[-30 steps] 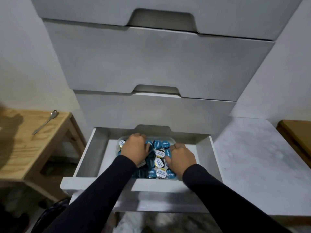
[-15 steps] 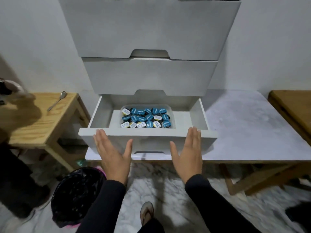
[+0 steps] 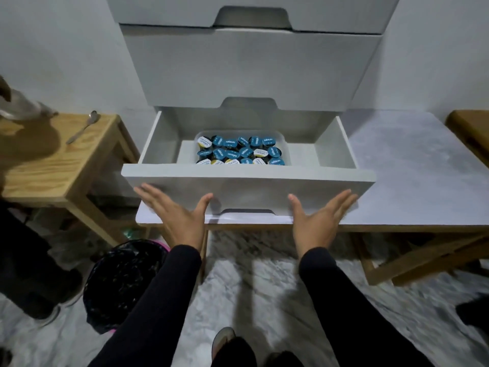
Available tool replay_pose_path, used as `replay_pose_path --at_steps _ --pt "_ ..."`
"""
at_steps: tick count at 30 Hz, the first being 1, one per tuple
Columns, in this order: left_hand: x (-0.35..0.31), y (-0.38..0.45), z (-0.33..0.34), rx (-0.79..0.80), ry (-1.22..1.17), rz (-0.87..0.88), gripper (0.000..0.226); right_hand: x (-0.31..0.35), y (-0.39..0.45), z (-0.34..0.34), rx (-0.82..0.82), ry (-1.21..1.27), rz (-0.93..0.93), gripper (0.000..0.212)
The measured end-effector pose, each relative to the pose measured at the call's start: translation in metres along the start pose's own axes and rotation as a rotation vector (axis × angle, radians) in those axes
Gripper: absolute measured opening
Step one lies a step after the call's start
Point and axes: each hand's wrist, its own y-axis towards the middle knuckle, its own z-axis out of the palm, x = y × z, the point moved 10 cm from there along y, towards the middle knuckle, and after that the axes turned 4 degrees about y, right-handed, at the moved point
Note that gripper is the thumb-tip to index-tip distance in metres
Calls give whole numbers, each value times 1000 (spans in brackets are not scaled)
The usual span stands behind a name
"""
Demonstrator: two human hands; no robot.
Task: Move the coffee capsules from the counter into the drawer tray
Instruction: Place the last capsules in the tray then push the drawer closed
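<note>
Pale marbled table (image 3: 412, 165) carrying a white drawer unit (image 3: 248, 64), lowest drawer (image 3: 248, 181) pulled out over the front edge. Clear tray (image 3: 287, 147) inside, packed with capsules (image 3: 239, 152), blue and white lids up. Wooden table (image 3: 53, 165) to the left, bearing a spoon (image 3: 83, 127).

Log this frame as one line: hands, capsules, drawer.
left hand open, flat on white drawer front | right hand open, flat on it | blue and white coffee capsules in clear plastic tray | drawer open
</note>
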Motion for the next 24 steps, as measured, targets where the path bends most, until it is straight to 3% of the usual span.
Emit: replay_pose_path --at_steps 5,24 --pt "5 8 9 -32 -62 33 130 -4 12 13 -59 104 -18 117" --pt "-26 105 77 9 -82 78 129 35 105 78 -89 50 -55 115"
